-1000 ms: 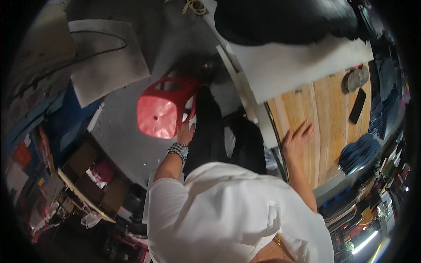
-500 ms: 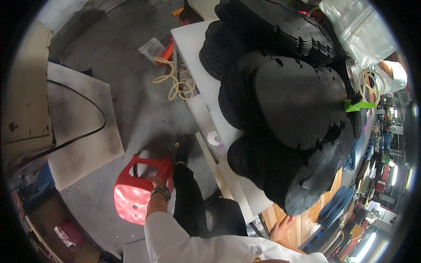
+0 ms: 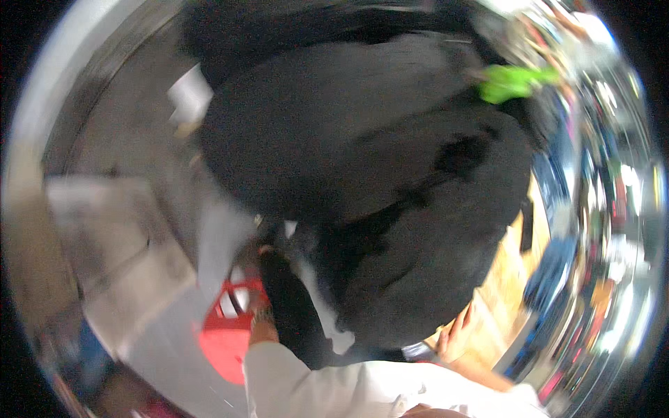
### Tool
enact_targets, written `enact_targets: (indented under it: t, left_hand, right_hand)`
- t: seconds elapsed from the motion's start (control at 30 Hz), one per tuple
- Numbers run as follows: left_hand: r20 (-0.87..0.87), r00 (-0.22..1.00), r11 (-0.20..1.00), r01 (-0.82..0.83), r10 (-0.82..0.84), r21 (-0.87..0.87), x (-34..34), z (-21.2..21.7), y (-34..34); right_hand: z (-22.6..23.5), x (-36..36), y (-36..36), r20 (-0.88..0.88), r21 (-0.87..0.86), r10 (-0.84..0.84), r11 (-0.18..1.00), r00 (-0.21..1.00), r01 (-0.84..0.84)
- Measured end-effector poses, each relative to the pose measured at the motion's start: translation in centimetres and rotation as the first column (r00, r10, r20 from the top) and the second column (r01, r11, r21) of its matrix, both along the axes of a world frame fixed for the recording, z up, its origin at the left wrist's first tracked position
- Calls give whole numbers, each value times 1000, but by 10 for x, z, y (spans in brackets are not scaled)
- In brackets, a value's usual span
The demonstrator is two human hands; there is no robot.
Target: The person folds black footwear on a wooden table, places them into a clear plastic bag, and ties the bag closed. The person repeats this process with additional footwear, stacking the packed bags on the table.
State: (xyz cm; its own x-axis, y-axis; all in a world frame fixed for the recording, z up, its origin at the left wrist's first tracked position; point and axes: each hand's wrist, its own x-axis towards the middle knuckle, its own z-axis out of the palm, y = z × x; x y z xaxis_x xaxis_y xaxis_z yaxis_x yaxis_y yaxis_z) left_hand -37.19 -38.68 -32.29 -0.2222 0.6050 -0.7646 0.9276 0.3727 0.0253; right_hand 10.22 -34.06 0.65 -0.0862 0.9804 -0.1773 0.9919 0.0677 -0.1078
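My left hand point(image 3: 261, 306) is on the red plastic stool point(image 3: 224, 334) beside my leg, its fingers closed at the stool's edge though smeared by motion. Stacks of flat, rounded black sheets point(image 3: 293, 125) with notched edges fill the middle of the view and lean over one another. A bright green strip point(image 3: 516, 83) sticks out at their right side. My right hand point(image 3: 456, 334) rests on the wooden tabletop point(image 3: 498, 306) by the nearest black stack point(image 3: 432, 279), fingers stretched out and holding nothing visible. Motion blurs much of the picture.
A pale board point(image 3: 132, 244) stands at the left above the grey floor. Bundles of blue material point(image 3: 550, 268) lie along the table's right side. Past them is a blurred workshop with bright lamps. A person's arm point(image 3: 568, 21) shows at the far upper right.
The view has swung and come closer to the black stacks, which now look larger and further left. My left hand is still at the stool, my right hand still on the wooden tabletop.
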Motion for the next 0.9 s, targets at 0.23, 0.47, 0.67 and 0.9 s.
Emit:
enact_targets:
  t: [0.23,0.47,0.67,0.9]
  left_hand:
    - [242,929,933,204,-281,297,-25,-20,156]
    - [374,827,889,289,-419,356,2,-27,217]
    - [403,801,885,317,-443,341,24,-26,215]
    - [403,797,884,334,-450,328,23,-34,209]
  right_hand:
    - [2,-11,13,12,15,-89,996,996,89]
    - [10,-11,18,-11,-2,-81,997,997,81]
    - [6,-7,13,-44,80,-67,994,997,70]
    - [2,-7,10,-99,153,-81,984,992,95]
